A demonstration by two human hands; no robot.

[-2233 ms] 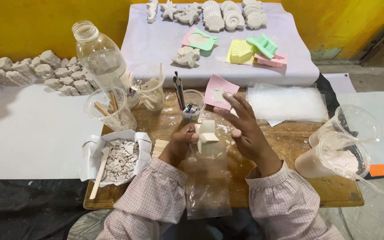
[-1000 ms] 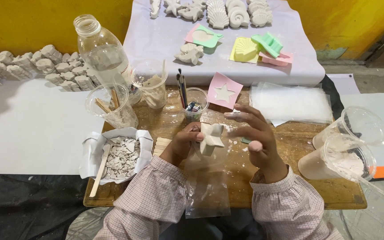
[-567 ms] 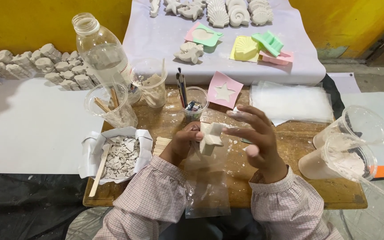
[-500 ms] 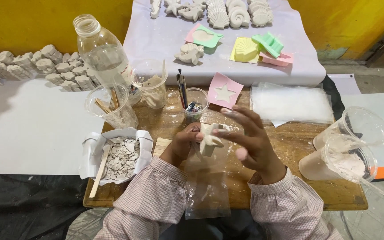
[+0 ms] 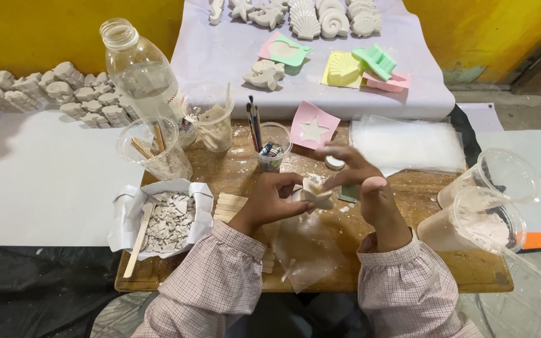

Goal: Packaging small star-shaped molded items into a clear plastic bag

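My left hand (image 5: 269,201) grips a small white plaster star (image 5: 314,195) above the wooden board (image 5: 408,250). My right hand (image 5: 357,178) hovers over the star with its fingers spread and its fingertips touching the top of the piece. A clear plastic bag (image 5: 311,250) lies on the board just under both hands. A pink star mould (image 5: 313,125) sits beyond my hands.
A clear plastic bottle (image 5: 139,69), cups with wooden sticks (image 5: 154,150), plaster (image 5: 214,122) and brushes (image 5: 269,144) stand at the back left. A paper tray of plaster shards (image 5: 167,219) lies left. Two clear cups (image 5: 489,206) stand right. Coloured moulds (image 5: 370,66) and plaster casts (image 5: 320,15) lie on the far sheet.
The plaster star has been turned in my left hand. My right hand has shifted over it, its fingers moving from beside the piece to above it.
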